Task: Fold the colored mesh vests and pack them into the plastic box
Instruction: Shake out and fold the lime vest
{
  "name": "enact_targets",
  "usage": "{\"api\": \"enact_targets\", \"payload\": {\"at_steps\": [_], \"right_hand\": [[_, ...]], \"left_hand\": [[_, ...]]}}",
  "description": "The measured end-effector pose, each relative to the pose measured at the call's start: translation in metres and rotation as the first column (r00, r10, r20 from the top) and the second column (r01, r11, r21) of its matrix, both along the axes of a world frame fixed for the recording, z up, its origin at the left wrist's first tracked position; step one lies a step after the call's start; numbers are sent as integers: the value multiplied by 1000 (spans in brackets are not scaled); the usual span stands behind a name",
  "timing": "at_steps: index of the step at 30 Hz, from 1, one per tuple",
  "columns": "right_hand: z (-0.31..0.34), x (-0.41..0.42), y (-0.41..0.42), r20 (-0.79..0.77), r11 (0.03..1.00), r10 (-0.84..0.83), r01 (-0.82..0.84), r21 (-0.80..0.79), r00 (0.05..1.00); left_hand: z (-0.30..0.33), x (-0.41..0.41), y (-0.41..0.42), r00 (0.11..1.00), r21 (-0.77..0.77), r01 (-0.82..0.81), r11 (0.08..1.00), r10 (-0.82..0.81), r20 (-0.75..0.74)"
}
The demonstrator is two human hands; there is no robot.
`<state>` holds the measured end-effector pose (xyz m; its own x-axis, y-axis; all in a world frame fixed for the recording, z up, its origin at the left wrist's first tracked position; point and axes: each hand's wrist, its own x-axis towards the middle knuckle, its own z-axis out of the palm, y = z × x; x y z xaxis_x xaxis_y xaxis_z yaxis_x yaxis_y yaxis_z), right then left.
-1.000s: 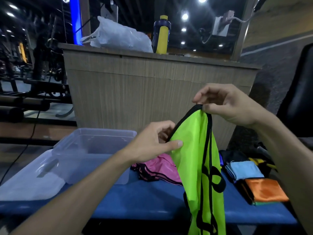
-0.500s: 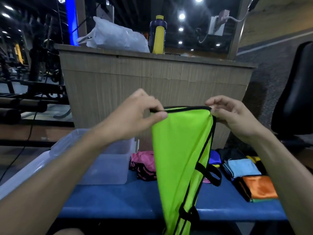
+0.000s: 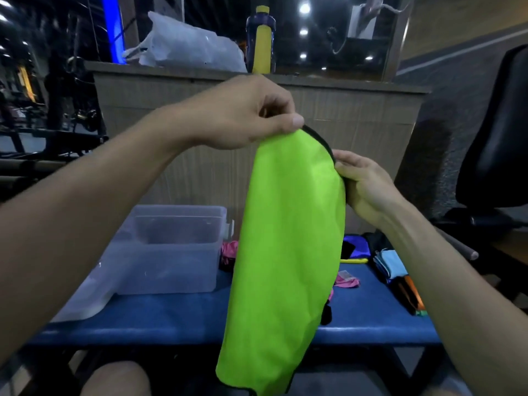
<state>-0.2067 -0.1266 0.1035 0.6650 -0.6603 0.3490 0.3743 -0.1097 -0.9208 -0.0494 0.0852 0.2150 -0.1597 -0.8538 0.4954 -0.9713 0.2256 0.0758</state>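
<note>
bare forearms, no sleeves; bare knee (image 3: 115, 378).

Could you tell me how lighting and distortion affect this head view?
Head view: dim hall with ceiling lights flaring; wide-angle lens stretches the forearms toward the edges; the green vest, pinched by left hand and right hand, glows brightly; background gym gear is dark, soft.

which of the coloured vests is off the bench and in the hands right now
The lime green vest, pinched at its top edge by the left hand and right hand. The pink vest lies on the blue bench.
</note>
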Motion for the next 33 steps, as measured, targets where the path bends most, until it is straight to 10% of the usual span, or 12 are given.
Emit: {"api": "enact_targets", "payload": {"at_steps": [7,14,22,29,33], "right_hand": [[7,-12,-2,29,996,-47,49,-79,998],[2,-26,-3,-72,971,-90,72,-228,993],[-3,-34,6,-117,886,-180,109,-450,977],[-1,-79,-4,-205,830,-215,68,-553,955],[-8,-121,-16,-390,907,-166,-15,-420,906]], "left_hand": [[-5,4,4,907,-31,-289,957,284,311],[-19,0,3,882,-181,-328,927,369,293],[-30,-16,-6,563,-148,-586,797,532,632],[-35,-33,-15,758,-143,-373,917,390,523],[-52,-50,-39,970,-29,-146,989,149,194]]}}
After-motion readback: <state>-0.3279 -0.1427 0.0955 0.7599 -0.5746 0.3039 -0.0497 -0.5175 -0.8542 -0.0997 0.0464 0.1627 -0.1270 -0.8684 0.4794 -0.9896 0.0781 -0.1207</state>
